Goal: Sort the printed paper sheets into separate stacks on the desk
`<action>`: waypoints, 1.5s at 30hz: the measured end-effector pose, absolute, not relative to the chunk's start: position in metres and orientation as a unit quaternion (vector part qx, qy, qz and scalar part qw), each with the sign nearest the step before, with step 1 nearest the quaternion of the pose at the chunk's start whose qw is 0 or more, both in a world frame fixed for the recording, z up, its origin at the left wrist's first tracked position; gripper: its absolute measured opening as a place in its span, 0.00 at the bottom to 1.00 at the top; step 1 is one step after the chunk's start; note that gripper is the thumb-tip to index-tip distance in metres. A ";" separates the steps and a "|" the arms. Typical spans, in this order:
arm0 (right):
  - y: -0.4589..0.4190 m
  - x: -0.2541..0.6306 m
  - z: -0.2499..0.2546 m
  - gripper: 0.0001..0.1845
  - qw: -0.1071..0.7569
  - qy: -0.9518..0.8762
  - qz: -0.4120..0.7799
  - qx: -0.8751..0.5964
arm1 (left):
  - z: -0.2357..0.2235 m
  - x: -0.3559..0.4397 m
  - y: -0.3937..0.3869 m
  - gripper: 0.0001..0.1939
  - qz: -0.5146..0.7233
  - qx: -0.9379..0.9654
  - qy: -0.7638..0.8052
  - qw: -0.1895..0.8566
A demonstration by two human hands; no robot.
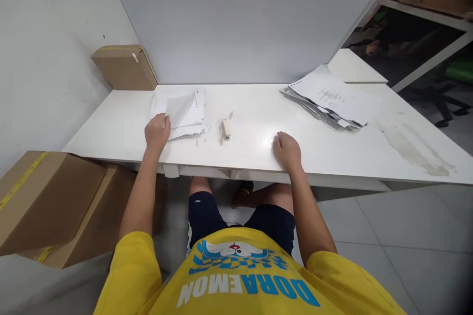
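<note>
papers (185,114) on stained white desk (251,103) (cardboard boxes (55,202) beside).

The yellow shirt (240,273) read DORAEMON in blue and white; handwriting on the top sheet (332,93) toward the desk's (251,101) far right corner was illegible.

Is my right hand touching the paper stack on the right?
No, white tabletop shows between the right hand and the paper stack.
</note>
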State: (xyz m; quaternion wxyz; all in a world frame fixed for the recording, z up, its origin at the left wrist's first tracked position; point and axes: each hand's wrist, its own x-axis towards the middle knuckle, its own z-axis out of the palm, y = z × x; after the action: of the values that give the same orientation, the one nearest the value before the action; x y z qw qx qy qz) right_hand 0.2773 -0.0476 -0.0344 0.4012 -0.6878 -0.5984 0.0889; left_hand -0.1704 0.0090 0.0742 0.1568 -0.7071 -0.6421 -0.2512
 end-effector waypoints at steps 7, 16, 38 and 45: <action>-0.080 0.163 -0.031 0.20 0.452 -0.684 0.191 -0.540 | 0.051 -0.159 0.023 0.20 -0.132 -0.776 -0.610 0.092; -0.072 0.171 -0.033 0.19 0.440 -0.680 0.215 -0.546 | 0.052 -0.166 0.044 0.24 -0.058 -0.807 -0.584 0.071; -0.066 0.168 -0.017 0.15 0.506 -0.558 0.303 -0.584 | 0.067 -0.096 0.074 0.33 -0.037 -0.745 -0.665 0.028; -0.064 0.169 -0.019 0.15 0.505 -0.564 0.308 -0.577 | 0.074 -0.100 0.072 0.23 -0.014 -0.766 -0.640 0.058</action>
State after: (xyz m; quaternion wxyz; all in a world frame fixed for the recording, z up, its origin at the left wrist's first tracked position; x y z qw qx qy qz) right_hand 0.1694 -0.0641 -0.0194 0.5046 -0.5766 -0.5638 0.3084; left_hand -0.1004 0.0717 0.0736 0.0581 -0.7664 -0.6396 -0.0142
